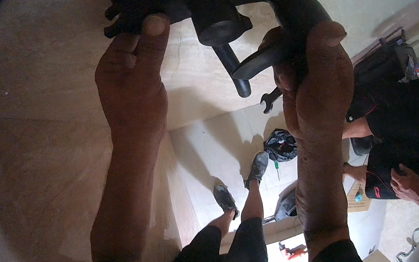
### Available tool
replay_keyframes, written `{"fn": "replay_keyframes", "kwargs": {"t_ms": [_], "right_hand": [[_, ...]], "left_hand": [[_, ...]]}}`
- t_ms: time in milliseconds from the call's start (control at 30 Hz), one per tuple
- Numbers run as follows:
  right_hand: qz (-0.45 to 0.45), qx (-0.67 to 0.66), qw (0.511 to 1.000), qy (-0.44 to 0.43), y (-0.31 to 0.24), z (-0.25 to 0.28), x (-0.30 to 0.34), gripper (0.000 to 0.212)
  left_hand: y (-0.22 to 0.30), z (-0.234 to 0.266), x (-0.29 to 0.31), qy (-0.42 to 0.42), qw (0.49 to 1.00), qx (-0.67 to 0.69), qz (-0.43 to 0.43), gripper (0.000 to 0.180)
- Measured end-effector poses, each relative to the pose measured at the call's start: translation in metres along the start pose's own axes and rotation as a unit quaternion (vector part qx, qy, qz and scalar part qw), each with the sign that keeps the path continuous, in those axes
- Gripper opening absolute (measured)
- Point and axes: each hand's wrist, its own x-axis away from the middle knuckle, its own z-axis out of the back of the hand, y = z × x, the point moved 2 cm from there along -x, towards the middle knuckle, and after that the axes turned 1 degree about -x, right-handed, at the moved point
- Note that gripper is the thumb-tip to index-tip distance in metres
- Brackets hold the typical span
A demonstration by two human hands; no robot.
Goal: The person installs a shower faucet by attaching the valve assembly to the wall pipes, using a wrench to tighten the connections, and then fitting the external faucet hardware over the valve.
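Overhead, at the top of the view, is a black fixture (224,15) that looks like a shower mixer tap, with a round body, a thin stem and a flat curved lever; its upper part is cut off. My left hand (132,83) pinches its left end, thumb in front. My right hand (315,77) is wrapped round the thick pipe at its right, thumb pressed on it. The jaw of an open-end wrench (270,101) juts out beside my right fingers; its handle is hidden behind that hand.
A tiled wall (46,128) fills the left. Below, my shoes (225,199) stand on pale tile near a black plastic bag (280,145) and a green-handled screwdriver (276,167). Another person (400,140) is at the right, beside a dark bag (384,64). A red tool (292,250) lies lower down.
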Motion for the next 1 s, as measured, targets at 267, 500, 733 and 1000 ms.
{"fn": "replay_keyframes", "kwargs": {"t_ms": [267,500,733,1000], "right_hand": [[0.007,-0.055,0.997,0.048,0.006,0.022,-0.032,0.060],[-0.042,-0.038,0.998,0.024,-0.005,0.030,-0.046,0.081],[-0.050,-0.045,0.997,-0.042,-0.005,0.006,-0.022,0.078],[-0.156,0.016,0.986,0.057,-0.027,0.024,-0.018,0.082]], "left_hand": [[-0.005,-0.055,0.000,-0.128,0.971,0.116,0.166,0.064],[0.009,-0.068,-0.002,-0.216,0.969,0.062,0.101,0.054],[0.028,-0.030,0.005,-0.190,0.949,0.101,0.232,0.088],[0.052,-0.021,0.003,-0.219,0.921,0.056,0.316,0.087]]}}
